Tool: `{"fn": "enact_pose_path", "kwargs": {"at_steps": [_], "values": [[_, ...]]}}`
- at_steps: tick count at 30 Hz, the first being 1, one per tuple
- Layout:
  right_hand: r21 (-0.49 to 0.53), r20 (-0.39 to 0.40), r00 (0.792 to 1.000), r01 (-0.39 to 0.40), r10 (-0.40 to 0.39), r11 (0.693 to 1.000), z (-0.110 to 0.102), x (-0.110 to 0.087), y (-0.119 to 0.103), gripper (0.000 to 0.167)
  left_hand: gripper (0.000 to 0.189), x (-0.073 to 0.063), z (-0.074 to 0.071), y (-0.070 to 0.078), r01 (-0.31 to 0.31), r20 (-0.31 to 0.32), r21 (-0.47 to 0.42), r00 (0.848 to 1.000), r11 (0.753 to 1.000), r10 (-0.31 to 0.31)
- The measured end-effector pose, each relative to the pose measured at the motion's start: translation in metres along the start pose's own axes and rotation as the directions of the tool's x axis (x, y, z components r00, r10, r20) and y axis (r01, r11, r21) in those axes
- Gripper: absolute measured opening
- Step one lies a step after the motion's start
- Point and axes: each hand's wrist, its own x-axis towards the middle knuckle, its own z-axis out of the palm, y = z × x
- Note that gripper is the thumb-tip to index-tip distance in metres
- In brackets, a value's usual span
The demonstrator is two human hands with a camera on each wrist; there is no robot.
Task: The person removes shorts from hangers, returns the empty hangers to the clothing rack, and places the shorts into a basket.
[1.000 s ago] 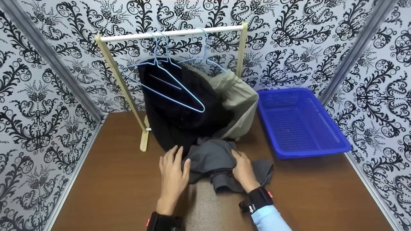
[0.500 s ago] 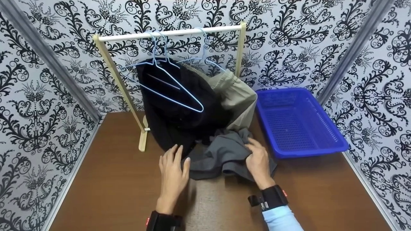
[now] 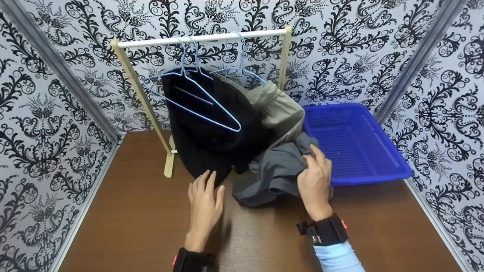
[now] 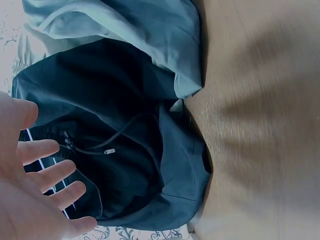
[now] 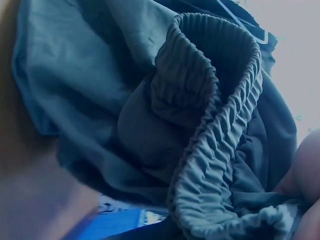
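My right hand (image 3: 317, 185) pinches the waistband of the grey shorts (image 3: 278, 166), which hang bunched and partly lifted beside the basket. In the right wrist view, the shorts' gathered elastic waistband (image 5: 210, 160) loops open, and my fingers (image 5: 312, 165) hold it at the right edge. My left hand (image 3: 204, 211) hovers over the table with fingers spread, holding nothing. Just beyond its fingertips is the hem of a black garment (image 3: 211, 151). The left wrist view shows that garment's drawstring (image 4: 120, 132) and my empty fingers (image 4: 55, 172).
A wooden rack with a white bar (image 3: 211, 38) stands at the back. Blue hangers (image 3: 196, 113) hang there with the black garment and beige shorts (image 3: 281, 109). A blue plastic basket (image 3: 366, 180) sits at the right. Patterned walls (image 3: 49, 151) enclose the brown table (image 3: 132, 226).
My right hand has carried the grey shorts right and up, toward the basket, raising part of them. My left hand has stayed where it was, and the shorts have moved away from it.
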Motion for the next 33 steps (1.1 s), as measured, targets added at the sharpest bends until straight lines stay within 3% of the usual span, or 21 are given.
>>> {"fn": "enact_pose_path", "kwargs": {"at_steps": [10, 14, 20, 25, 29, 31, 33], "values": [[0.044, 0.015, 0.998, -0.067, 0.067, 0.997, -0.020, 0.024, 0.005, 0.032, 0.043, -0.001, 0.002, 0.000, 0.010, 0.006, -0.014, 1.000, 1.000, -0.009], [0.016, 0.036, 0.999, 0.000, -0.001, 1.000, -0.017, 0.023, 0.007, 0.032, 0.043, -0.001, 0.004, 0.000, 0.006, 0.002, -0.019, 1.000, 1.000, -0.006], [-0.087, 0.166, 0.980, 0.123, -0.107, 0.989, 0.004, 0.001, 0.011, 0.027, 0.043, -0.002, 0.005, 0.000, 0.010, 0.011, -0.020, 1.000, 1.000, -0.010], [-0.156, 0.278, 0.950, 0.188, -0.139, 0.970, 0.025, -0.031, 0.017, 0.025, 0.043, -0.003, 0.004, 0.001, 0.023, 0.025, -0.017, 0.999, 1.000, -0.023], [-0.145, 0.389, 0.916, 0.164, -0.096, 0.976, 0.039, -0.053, 0.018, 0.029, 0.043, -0.002, 0.004, 0.000, 0.029, 0.027, -0.012, 0.999, 1.000, -0.028], [-0.139, 0.466, 0.884, 0.112, -0.035, 0.984, 0.043, -0.061, 0.016, 0.034, 0.043, -0.002, 0.004, -0.001, 0.033, 0.030, -0.012, 0.999, 0.999, -0.033], [-0.152, 0.549, 0.835, 0.056, 0.037, 0.987, 0.047, -0.067, 0.014, 0.047, 0.044, -0.002, 0.003, 0.000, 0.038, 0.033, -0.013, 0.999, 0.999, -0.037]]}}
